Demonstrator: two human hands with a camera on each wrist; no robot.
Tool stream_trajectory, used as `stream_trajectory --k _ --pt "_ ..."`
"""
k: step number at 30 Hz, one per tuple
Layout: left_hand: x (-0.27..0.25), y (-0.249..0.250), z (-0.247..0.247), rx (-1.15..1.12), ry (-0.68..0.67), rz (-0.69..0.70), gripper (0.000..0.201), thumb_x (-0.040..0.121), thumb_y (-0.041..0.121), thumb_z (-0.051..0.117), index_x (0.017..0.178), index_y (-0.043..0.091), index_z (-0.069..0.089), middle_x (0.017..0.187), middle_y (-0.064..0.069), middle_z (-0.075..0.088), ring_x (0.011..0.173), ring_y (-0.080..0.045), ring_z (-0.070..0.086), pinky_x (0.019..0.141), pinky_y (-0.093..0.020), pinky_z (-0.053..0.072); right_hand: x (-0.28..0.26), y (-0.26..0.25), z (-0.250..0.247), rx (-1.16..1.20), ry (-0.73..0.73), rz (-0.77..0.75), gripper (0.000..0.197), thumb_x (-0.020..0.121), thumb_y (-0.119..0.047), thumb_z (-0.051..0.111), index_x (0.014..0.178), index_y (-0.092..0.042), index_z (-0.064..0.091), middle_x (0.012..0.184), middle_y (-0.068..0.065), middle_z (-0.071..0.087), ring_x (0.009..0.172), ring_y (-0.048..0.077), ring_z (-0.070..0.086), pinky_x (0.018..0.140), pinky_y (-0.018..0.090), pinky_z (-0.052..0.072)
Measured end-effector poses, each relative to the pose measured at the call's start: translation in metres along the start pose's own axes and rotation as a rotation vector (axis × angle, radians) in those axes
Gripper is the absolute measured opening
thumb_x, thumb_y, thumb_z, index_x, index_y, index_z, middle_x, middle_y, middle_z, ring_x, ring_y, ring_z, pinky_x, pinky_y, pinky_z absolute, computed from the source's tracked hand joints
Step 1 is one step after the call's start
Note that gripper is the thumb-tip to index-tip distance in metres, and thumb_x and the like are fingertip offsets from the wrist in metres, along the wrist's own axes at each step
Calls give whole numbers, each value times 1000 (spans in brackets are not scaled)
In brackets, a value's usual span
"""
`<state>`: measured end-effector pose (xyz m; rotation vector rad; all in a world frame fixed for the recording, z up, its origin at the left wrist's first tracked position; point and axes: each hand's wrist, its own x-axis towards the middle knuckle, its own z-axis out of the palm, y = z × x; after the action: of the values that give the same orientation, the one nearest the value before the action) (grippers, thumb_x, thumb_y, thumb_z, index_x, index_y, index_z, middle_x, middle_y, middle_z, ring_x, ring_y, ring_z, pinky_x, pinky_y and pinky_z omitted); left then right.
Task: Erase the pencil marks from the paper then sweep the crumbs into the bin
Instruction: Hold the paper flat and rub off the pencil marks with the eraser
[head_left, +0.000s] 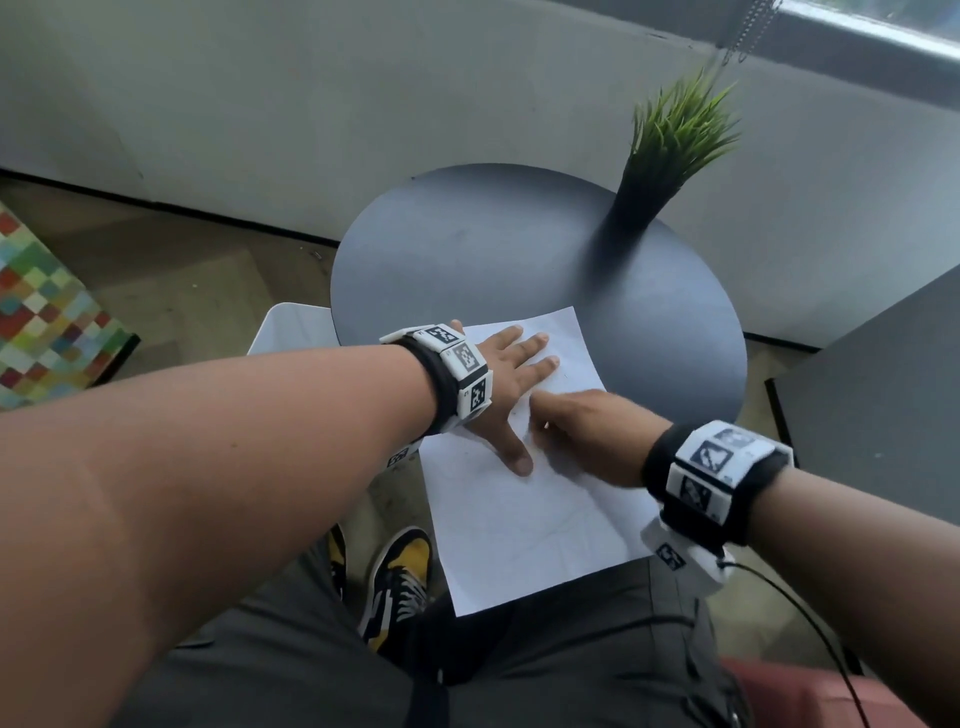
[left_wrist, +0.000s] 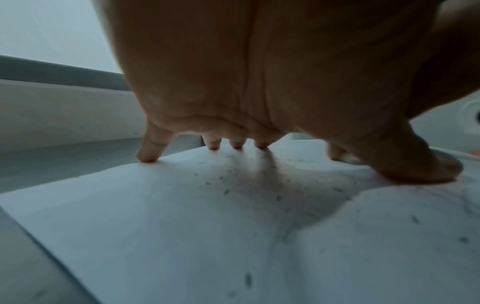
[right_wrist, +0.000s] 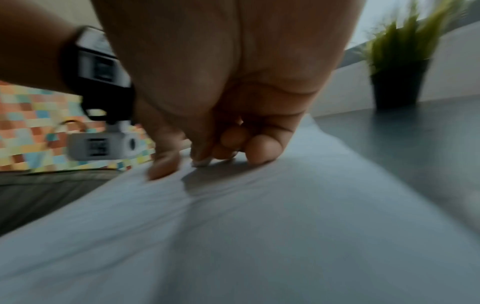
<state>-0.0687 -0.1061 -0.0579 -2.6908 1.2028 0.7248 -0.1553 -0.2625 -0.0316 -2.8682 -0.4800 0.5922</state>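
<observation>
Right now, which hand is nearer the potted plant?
Right. The right hand works mid-paper, on the potted plant side; the left hand presses the paper's far-left part.

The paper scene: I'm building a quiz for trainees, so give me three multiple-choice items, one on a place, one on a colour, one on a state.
1. Where does the paper lie?
A. wholly on the floor
B. partly on the round table, its near end over the lap
C. inside the plant pot

2. What colour is the table top?
A. dark grey
B. red
C. yellow

3. How is the left hand on the paper?
A. clenched in a fist
B. lifted off it
C. spread, fingertips pressing it

Answers: B, the head view shows the sheet overhanging the edge; A, the top is dark grey; C, the left wrist view shows splayed fingertips touching the sheet.
</observation>
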Motion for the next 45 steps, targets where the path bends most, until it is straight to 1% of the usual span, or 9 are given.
stream_trajectory --k 4,10,14,20,23,27,33,38,45 --pt "0 1 1 -2 14 -3 138 50 92 60 153 38 -14 161 13 -24 150 -17 -19 107 -77 6 14 35 -9 28 183 269 12 93 -28 47 96 -17 46 81 1 54 73 28 52 60 31 41" --pt "-1 3 -3 6 -12 -8 136 52 90 63 152 41 -14 161 11 -24 150 -20 -18 105 -79 7 -1 10 -1 41 -19 -34 5 91 -21 51 97 -22 51 82 -8 55 74 18 49 63 28 37" --pt "-1 5 -4 0 -4 3 132 52 87 66 152 47 -11 163 7 -21 150 -25 -17 104 -77 7 11 38 -11 63 157 294 14 94 -32 48 98 -19 48 85 5 58 76 29 55 64 34 48" --pt "0 5 -5 23 -31 -13 133 49 90 64 150 49 -13 162 9 -23 150 -24 -18 103 -80 7 -8 -1 4 42 -46 -49 4 91 -21 49 95 -20 47 86 -2 59 75 23 51 64 35 44" --pt "0 5 -5 6 -8 -2 132 51 88 65 152 47 -10 162 8 -21 150 -25 -18 103 -79 6 7 26 -5 81 73 126 12 91 -22 52 102 -21 54 84 -1 57 74 23 51 63 27 38" --pt "-1 3 -2 7 -4 -7 133 50 91 62 150 49 -14 162 10 -22 150 -23 -18 103 -78 4 24 50 -14 79 187 376 14 93 -33 48 94 -19 47 89 9 60 78 31 56 67 35 49" --pt "0 4 -4 5 -13 -10 133 50 91 62 150 48 -14 161 10 -24 150 -23 -19 103 -79 5 -3 10 8 11 87 -9 7 93 -27 46 96 -20 48 79 -2 56 71 25 49 64 35 44" --pt "-1 7 -4 16 33 -26 126 56 92 56 153 44 -9 163 4 -20 150 -25 -16 108 -73 5 9 40 -3 180 193 283 13 93 -32 53 100 -21 53 89 5 62 79 26 55 65 29 40" --pt "-19 -11 -2 21 -3 -24 128 59 88 61 154 40 -10 162 5 -22 150 -21 -17 114 -68 5 23 50 -9 224 189 419 14 93 -35 50 96 -22 51 96 8 61 84 29 58 74 37 51"
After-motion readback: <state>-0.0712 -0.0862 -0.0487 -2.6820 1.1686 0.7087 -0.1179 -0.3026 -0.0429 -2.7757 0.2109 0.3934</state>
